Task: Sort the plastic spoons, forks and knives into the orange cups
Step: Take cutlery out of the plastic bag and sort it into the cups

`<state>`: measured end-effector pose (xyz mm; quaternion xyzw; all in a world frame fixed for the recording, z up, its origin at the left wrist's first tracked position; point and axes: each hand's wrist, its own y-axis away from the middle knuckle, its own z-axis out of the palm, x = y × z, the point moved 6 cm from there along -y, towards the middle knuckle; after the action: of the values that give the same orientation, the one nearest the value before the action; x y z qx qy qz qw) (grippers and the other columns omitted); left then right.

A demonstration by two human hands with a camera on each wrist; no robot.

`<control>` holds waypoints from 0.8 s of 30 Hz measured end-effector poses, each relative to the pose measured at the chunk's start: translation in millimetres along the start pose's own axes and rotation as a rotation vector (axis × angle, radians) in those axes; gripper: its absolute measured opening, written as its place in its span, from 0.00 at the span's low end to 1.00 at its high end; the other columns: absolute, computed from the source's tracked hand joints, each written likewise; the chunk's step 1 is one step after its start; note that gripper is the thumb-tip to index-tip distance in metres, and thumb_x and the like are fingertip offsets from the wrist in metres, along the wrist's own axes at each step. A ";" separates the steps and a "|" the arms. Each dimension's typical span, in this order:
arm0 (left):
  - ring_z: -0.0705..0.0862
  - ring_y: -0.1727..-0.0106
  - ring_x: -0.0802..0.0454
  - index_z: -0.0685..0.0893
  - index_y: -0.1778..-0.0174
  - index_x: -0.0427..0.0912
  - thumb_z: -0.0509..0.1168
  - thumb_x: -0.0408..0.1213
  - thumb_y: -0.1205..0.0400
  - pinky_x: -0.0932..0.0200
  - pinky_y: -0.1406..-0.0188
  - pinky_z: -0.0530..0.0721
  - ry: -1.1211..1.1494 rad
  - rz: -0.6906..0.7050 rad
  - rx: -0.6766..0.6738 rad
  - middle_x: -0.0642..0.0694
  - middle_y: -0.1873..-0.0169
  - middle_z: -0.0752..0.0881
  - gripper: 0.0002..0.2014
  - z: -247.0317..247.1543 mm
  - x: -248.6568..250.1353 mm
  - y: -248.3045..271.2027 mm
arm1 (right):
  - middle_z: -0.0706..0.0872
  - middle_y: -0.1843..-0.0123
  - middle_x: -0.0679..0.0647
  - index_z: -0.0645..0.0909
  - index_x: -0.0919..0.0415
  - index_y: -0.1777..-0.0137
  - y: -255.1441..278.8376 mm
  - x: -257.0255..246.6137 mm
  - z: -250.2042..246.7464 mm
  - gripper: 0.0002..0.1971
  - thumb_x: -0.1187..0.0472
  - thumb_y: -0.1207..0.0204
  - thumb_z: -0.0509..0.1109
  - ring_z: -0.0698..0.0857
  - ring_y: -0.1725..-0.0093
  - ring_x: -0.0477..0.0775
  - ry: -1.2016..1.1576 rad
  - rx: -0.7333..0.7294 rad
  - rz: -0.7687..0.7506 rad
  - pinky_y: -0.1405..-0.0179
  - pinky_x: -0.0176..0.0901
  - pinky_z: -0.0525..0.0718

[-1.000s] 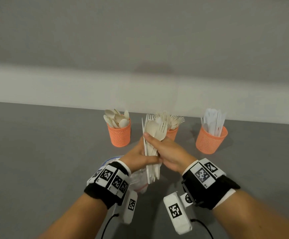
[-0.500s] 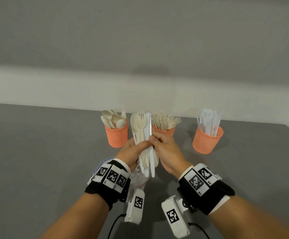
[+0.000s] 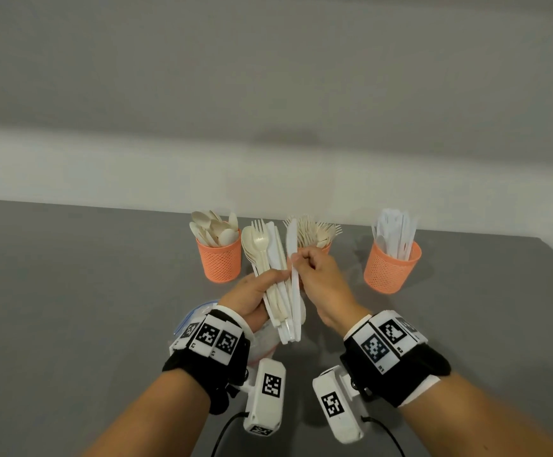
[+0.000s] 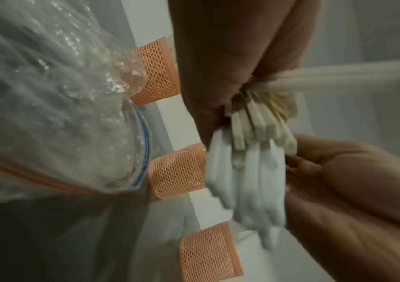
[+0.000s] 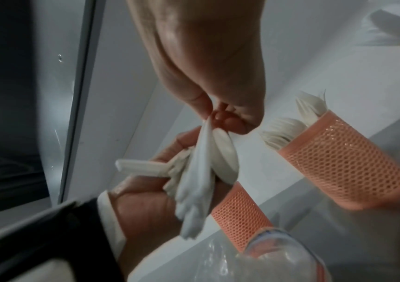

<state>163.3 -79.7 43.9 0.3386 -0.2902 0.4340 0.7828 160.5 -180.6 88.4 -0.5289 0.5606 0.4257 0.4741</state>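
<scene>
My left hand (image 3: 252,293) grips an upright bundle of cutlery (image 3: 270,258): cream spoons, a fork and white knives. Its handle ends (image 4: 249,171) show in the left wrist view. My right hand (image 3: 314,275) pinches one white knife (image 3: 293,258) at the bundle's right edge, the blade pointing up. Three orange mesh cups stand behind on the grey table: the spoon cup (image 3: 219,260) at left, the fork cup (image 3: 324,247) half hidden behind my right hand, the knife cup (image 3: 390,268) at right.
A clear zip bag (image 3: 195,316) lies on the table (image 3: 70,291) under my left wrist; it fills the left of the left wrist view (image 4: 49,95). A pale wall rises just behind the cups. The table's right edge runs close to the knife cup.
The bundle has shifted left and fanned out. My right hand has let go of the bundle's middle and now pinches a single white knife, drawn slightly to the right of the rest.
</scene>
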 end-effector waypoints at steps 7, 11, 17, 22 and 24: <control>0.90 0.64 0.50 0.83 0.54 0.33 0.62 0.29 0.22 0.55 0.58 0.89 0.057 0.038 -0.013 0.40 0.65 0.88 0.06 0.1 2.4 -2.2 | 0.81 0.65 0.56 0.76 0.63 0.49 0.6 -26.8 -11.5 0.06 0.60 0.18 0.62 0.80 0.69 0.50 0.045 -0.044 -0.147 0.67 0.43 0.83; 0.90 0.63 0.48 0.91 0.64 0.37 0.58 0.34 0.22 0.54 0.61 0.89 0.076 0.039 -0.111 0.39 0.65 0.90 0.16 9.2 5.7 0.3 | 0.79 0.67 0.45 0.80 0.59 0.54 5.3 -9.9 3.0 0.04 0.61 0.26 0.71 0.79 0.65 0.43 0.310 -0.183 -0.194 0.61 0.34 0.77; 0.90 0.61 0.46 0.83 0.50 0.33 0.56 0.37 0.19 0.52 0.59 0.90 0.032 0.032 -0.127 0.38 0.62 0.90 0.14 12.5 10.2 4.2 | 0.86 0.59 0.51 0.81 0.58 0.49 5.5 -6.9 4.6 0.09 0.56 0.25 0.71 0.86 0.58 0.48 0.255 -0.164 -0.219 0.57 0.37 0.83; 0.90 0.54 0.46 0.77 0.39 0.31 0.56 0.37 0.17 0.51 0.50 0.88 0.000 0.071 -0.101 0.38 0.57 0.89 0.16 12.4 9.8 0.5 | 0.85 0.55 0.55 0.78 0.63 0.40 4.0 -11.0 5.2 0.13 0.62 0.23 0.64 0.85 0.56 0.49 0.354 -0.217 -0.243 0.55 0.35 0.82; 0.88 0.51 0.42 0.75 0.34 0.30 0.57 0.34 0.17 0.44 0.42 0.83 -0.008 0.077 -0.074 0.35 0.53 0.88 0.18 11.3 8.2 -1.2 | 0.83 0.56 0.46 0.75 0.59 0.35 3.3 -11.0 5.1 0.15 0.65 0.21 0.60 0.82 0.59 0.36 0.343 -0.249 -0.238 0.62 0.20 0.77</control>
<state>166.3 -85.1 56.5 0.2999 -0.3221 0.4516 0.7761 157.5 -173.2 98.2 -0.7103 0.5098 0.3364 0.3500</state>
